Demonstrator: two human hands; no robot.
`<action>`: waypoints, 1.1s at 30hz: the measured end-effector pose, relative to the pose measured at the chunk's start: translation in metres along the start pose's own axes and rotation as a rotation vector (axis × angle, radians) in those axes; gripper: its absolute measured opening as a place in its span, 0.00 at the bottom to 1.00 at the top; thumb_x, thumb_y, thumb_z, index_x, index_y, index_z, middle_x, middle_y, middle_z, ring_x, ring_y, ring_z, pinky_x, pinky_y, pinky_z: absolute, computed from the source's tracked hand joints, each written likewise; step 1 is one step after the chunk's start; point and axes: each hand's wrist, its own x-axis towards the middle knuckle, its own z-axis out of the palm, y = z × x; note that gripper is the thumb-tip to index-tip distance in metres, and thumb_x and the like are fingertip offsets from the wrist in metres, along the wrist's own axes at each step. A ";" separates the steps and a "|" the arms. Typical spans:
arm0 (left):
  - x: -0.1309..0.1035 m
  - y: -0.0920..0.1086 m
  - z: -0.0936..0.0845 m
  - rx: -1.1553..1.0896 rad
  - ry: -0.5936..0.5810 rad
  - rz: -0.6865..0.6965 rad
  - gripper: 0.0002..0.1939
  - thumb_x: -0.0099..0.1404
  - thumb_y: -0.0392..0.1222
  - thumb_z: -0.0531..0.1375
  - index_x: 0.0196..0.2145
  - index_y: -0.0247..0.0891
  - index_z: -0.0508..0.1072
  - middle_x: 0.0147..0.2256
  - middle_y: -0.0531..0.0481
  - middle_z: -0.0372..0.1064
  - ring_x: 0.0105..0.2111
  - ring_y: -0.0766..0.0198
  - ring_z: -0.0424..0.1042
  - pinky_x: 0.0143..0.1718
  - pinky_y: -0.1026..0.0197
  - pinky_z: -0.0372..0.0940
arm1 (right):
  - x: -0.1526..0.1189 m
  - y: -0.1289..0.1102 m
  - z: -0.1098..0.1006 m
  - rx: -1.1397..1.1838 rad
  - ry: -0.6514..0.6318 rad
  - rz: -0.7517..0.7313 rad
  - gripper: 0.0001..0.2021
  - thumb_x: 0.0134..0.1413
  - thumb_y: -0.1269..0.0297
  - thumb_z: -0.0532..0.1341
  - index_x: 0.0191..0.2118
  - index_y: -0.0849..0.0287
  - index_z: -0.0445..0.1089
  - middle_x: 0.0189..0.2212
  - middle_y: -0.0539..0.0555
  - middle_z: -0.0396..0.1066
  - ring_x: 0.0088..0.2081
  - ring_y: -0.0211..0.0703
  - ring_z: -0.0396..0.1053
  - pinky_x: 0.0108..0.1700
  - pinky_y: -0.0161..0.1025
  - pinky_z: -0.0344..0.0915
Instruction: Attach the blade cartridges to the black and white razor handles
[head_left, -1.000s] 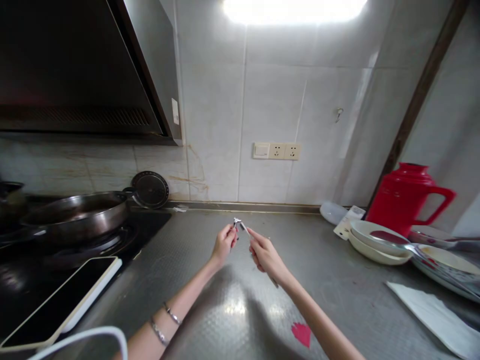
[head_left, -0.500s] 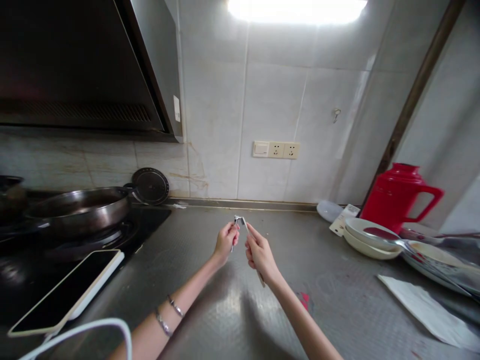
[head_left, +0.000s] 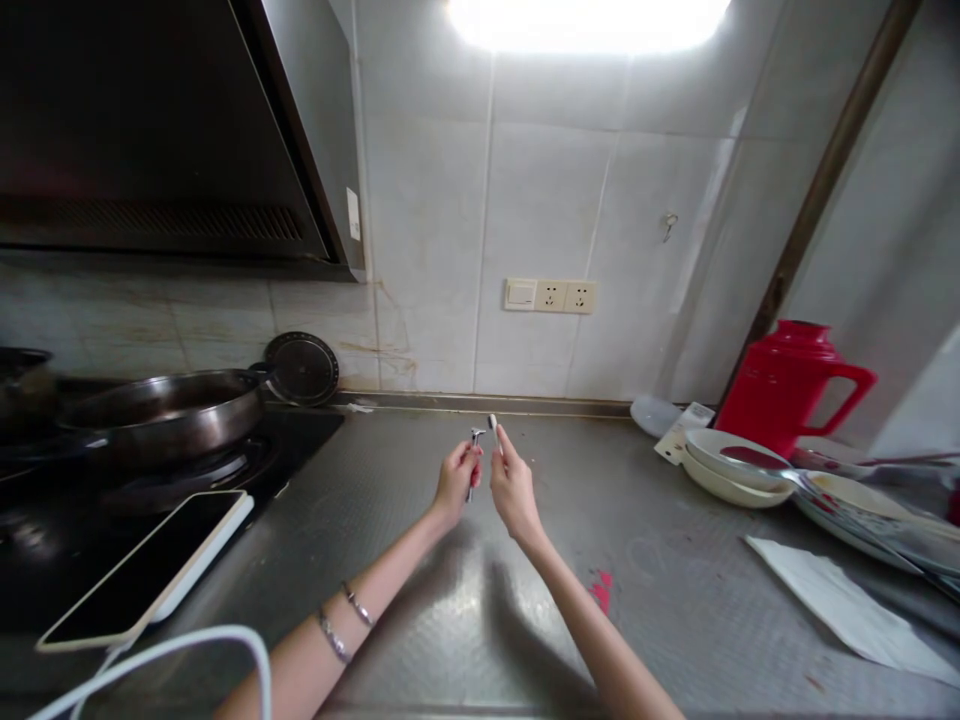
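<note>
Above the middle of the metal counter (head_left: 390,620), my left hand (head_left: 455,484) is closed around the slim handle of a small silver razor (head_left: 477,434), whose T-shaped head sticks up past the fingers. Just to its right, my right hand (head_left: 514,492) grips a toothbrush (head_left: 493,424) with a pale handle, held nearly upright, its bristles facing left toward the razor. A small gap shows between the brush head and the razor head. My fingers hide most of both handles.
On the left, a phone (head_left: 146,570) with a white cable (head_left: 225,632) lies near the stove, where a steel pan (head_left: 180,425) sits. To the right are a red thermos (head_left: 780,390), stacked bowls (head_left: 739,488), a white napkin (head_left: 840,610) and a red patch (head_left: 602,590).
The toothbrush has swung from a slant against the razor head to nearly upright, a little apart from it. My right hand has turned with it; my left hand has barely moved.
</note>
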 end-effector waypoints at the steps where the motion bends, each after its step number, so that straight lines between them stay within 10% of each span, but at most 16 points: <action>1: -0.001 -0.001 0.001 -0.013 0.004 -0.005 0.15 0.57 0.52 0.55 0.27 0.36 0.62 0.18 0.59 0.55 0.16 0.75 0.53 0.17 0.69 0.49 | 0.000 -0.001 0.001 -0.047 -0.015 -0.033 0.26 0.55 0.61 0.46 0.60 0.61 0.54 0.20 0.49 0.60 0.22 0.37 0.55 0.27 0.33 0.56; 6: -0.001 0.000 -0.001 -0.083 0.063 -0.020 0.14 0.55 0.50 0.58 0.25 0.36 0.61 0.19 0.58 0.55 0.18 0.75 0.53 0.19 0.70 0.50 | -0.007 -0.001 0.006 -0.148 -0.125 -0.169 0.25 0.57 0.64 0.44 0.60 0.58 0.53 0.32 0.55 0.68 0.31 0.40 0.62 0.36 0.34 0.59; 19: 0.000 0.001 -0.002 -0.129 0.007 -0.087 0.16 0.54 0.53 0.58 0.27 0.36 0.64 0.18 0.58 0.55 0.15 0.75 0.53 0.16 0.70 0.49 | 0.002 0.018 -0.006 -0.230 0.039 -0.244 0.24 0.55 0.68 0.45 0.57 0.65 0.58 0.23 0.52 0.67 0.22 0.35 0.59 0.28 0.30 0.58; 33: 0.001 -0.004 -0.004 -0.081 0.079 -0.092 0.15 0.52 0.51 0.59 0.24 0.34 0.65 0.16 0.58 0.56 0.14 0.74 0.53 0.16 0.68 0.48 | 0.000 0.018 -0.003 -0.214 -0.232 -0.419 0.23 0.56 0.69 0.45 0.58 0.59 0.58 0.29 0.54 0.69 0.29 0.38 0.64 0.34 0.32 0.60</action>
